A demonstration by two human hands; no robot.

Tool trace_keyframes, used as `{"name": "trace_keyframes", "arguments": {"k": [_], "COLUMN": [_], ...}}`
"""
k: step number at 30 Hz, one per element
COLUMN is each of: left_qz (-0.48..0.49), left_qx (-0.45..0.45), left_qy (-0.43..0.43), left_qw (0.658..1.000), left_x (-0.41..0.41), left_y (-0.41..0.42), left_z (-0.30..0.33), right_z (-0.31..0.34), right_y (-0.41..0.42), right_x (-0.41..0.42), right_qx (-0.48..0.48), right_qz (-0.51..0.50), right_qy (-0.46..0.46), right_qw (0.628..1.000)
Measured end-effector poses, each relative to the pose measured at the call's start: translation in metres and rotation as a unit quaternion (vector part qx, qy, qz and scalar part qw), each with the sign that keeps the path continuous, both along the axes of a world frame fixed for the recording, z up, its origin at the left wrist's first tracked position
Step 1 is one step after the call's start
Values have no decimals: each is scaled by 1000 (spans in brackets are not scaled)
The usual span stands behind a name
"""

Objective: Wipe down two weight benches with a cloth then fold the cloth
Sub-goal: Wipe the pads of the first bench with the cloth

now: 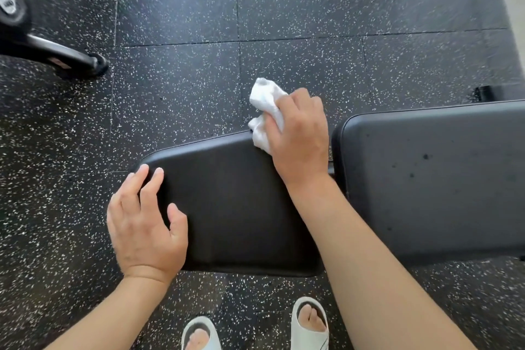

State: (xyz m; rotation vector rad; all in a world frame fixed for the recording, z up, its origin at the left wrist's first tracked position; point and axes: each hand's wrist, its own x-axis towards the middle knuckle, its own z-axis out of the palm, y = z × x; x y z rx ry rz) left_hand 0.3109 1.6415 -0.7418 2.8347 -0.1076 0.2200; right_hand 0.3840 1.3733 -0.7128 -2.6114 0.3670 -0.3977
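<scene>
Wiping the bench seat pad [241, 202], your right hand [298, 139] gripped the bunched white cloth [264, 111] at its far edge; your left hand [145, 224], fingers spread, steadied the end. Next likely: the back pad [440, 179].

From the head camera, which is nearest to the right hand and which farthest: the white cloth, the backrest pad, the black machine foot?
1. white cloth, held in the right hand.
2. backrest pad, just right of it.
3. black machine foot, far upper left on the floor.

Bright, even daylight fell from above; shadows stayed soft. Wide-angle bending curved the frame's edges, with blur toward the corners.
</scene>
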Motion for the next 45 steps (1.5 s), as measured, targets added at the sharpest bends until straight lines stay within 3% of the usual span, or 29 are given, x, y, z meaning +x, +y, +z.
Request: {"name": "trace_keyframes", "arguments": {"k": [9, 12, 17, 19, 21, 23, 26, 29, 31, 34, 36, 38, 42, 45], "left_qz": [0, -5, -4, -2, 1, 5, 8, 0, -3, -6, -3, 5, -5, -2], "left_qx": [2, 3, -8, -11, -16, -24, -36, -48, -50, -58, -69, -81, -99, -100], "left_qy": [15, 8, 15, 22, 33, 47, 70, 83, 98, 120, 127, 128, 138, 139], "left_qw": [1000, 1000, 1000, 1000, 999, 999, 997, 995, 994, 991, 989, 988, 985, 985], "left_x": [1, 1, 2, 2, 0, 1, 2, 3, 4, 4, 5, 7, 5, 4], "left_y": [-4, -4, -5, -4, -4, -4, -3, -2, 1, 4, 4, 2, 5, 8], "left_z": [6, 6, 8, 9, 10, 12, 16, 21, 23, 26, 29, 30, 32, 31], "right_z": [-6, -10, -3, -2, -2, 5, 15, 18, 21, 23, 25, 27, 18, 14], "right_y": [15, 3, -3, 14, 44, 78, 125, 124, 92, 16, -12, -4, 78, 151], "right_x": [-166, -130, -23, 3, 13, 16, 15, 15, 14, 6, 3, 11, 38, 55], "right_qx": [46, 38, 16, -85, -177, -161, -43, -42, -86, -282, -326, -326, -201, -56], "right_qz": [171, 157, 50, 67, 119, 161, 189, 218, 226, 228, 220, 216, 202, 228], "right_qy": [-9, -25, -5, 87, 187, 204, 136, 96, 84, 84, 107, 151, 278, 247], "right_qw": [984, 987, 999, 990, 959, 952, 972, 970, 967, 928, 913, 908, 917, 940]}}
